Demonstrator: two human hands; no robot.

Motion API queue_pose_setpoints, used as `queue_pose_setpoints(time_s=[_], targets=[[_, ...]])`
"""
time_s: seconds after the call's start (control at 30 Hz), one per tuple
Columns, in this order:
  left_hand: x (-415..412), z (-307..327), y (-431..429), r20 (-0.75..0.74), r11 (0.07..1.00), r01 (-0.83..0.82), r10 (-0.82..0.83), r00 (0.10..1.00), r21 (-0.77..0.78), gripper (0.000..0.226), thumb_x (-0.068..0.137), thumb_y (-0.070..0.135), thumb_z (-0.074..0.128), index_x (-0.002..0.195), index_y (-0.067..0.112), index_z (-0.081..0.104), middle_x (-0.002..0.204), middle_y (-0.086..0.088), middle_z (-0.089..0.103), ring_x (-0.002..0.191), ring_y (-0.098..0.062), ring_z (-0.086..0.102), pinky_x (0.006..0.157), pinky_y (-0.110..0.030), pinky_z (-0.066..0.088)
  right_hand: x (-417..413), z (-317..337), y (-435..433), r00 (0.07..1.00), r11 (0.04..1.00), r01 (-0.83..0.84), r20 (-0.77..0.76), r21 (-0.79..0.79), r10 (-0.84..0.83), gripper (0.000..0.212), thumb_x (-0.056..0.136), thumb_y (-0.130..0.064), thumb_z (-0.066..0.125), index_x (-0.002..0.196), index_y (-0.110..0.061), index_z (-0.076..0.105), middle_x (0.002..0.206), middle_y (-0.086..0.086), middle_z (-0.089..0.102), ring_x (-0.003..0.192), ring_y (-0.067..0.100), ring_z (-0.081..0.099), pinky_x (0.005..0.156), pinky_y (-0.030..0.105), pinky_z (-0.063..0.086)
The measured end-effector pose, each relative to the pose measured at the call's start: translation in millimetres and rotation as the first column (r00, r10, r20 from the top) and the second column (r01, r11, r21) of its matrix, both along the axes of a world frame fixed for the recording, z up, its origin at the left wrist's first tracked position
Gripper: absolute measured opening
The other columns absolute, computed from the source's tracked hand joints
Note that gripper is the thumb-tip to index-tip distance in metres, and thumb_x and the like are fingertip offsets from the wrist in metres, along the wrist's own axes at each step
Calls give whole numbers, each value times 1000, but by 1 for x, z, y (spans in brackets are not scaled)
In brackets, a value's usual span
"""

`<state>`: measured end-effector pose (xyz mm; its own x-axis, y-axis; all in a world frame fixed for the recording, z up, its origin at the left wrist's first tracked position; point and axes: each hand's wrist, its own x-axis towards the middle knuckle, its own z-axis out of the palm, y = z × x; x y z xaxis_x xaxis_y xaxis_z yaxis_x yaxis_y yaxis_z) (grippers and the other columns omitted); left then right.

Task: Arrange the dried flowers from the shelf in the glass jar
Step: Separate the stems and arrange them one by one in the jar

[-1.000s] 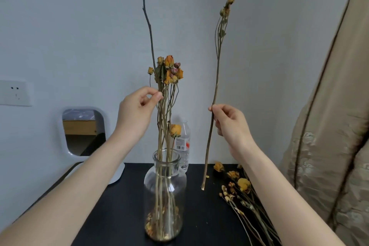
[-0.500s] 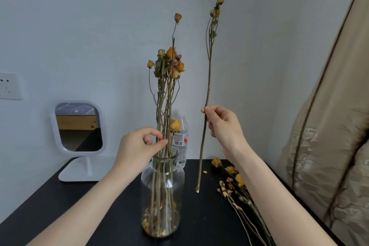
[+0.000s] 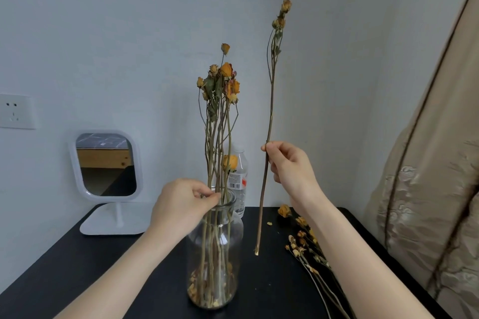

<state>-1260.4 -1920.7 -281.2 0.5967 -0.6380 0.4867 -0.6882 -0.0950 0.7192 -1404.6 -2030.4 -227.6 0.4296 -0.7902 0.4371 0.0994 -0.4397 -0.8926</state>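
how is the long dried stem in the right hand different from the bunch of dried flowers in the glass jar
The single long dried flower stem hangs in the air, pinched by the right hand. The bunch of dried yellow flowers stands in the clear glass jar, pinched near the rim by the left hand. The single stem's small buds reach higher than the bunch's fuller blooms. Both are dried and near upright.

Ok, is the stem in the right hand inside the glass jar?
No, the right hand holds the dried flower stem beside the glass jar, cut end outside.
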Motion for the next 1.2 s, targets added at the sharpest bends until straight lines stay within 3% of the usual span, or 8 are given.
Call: queue_pose_setpoints(time_s=[0.13,0.23,0.33,0.47,0.73,0.9,1.1,1.2], targets=[[1,-9,5,42,994,9,-4,999,-105,11,75,40,68,72,30,67,43,13,47,46,-5,46,49,-13,35,3,1,0,1000,1000,-7,19,4,7,22,96,-21,46,80,-24,61,59,-13,45,54,3,39,53,14,34],[0,-27,8,-71,971,13,-31,997,-241,29,72,54,58,88,30,57,72,10,54,68,-3,53,60,-13,39,5,5,0,999,1000,-2,40,-6,2,23,96,-21,46,79,-24,61,55,-15,45,52,2,40,51,12,34],[-4,-46,5,-255,979,123,-162,953,-163,65,58,69,58,111,36,41,108,22,49,100,3,49,82,-16,37,7,13,-1,996,1000,-9,89,-28,11,22,96,-21,46,80,-23,61,57,-12,42,53,3,37,53,14,34],[-5,-58,-11,-318,981,186,-192,928,-50,91,47,68,67,126,38,34,111,27,43,104,2,43,91,-23,36,10,30,0,981,998,-40,190,-42,47,22,97,-19,43,82,-20,59,57,-9,37,49,5,33,45,13,32],[-1,-62,-21,-291,984,173,-179,940,-48,75,48,72,62,110,45,32,102,32,44,101,-1,46,87,-21,39,23,49,5,961,988,-82,254,-134,114,20,98,-15,40,85,-17,54,61,-5,36,49,2,34,45,13,33],[-3,-64,-21,-290,986,145,-163,943,-80,73,48,71,62,110,45,36,101,31,47,97,-1,50,83,-16,39,35,33,7,982,988,-66,166,-138,89,16,98,-16,40,94,-11,54,67,-7,41,60,5,37,59,18,34],[-6,-66,-19,-289,983,140,-169,942,-118,62,53,67,67,105,45,43,103,26,52,97,2,52,70,-7,36,42,3,12,996,983,-84,-25,-164,81,14,97,-19,42,92,-15,54,70,-5,49,61,4,43,54,10,39],[-7,-66,-19,-280,983,141,-170,945,-119,53,59,61,70,103,47,44,104,26,53,98,3,52,70,-7,35,41,-12,15,990,977,-103,-118,-186,82,13,97,-20,44,93,-14,56,78,2,56,69,10,50,63,16,43]])
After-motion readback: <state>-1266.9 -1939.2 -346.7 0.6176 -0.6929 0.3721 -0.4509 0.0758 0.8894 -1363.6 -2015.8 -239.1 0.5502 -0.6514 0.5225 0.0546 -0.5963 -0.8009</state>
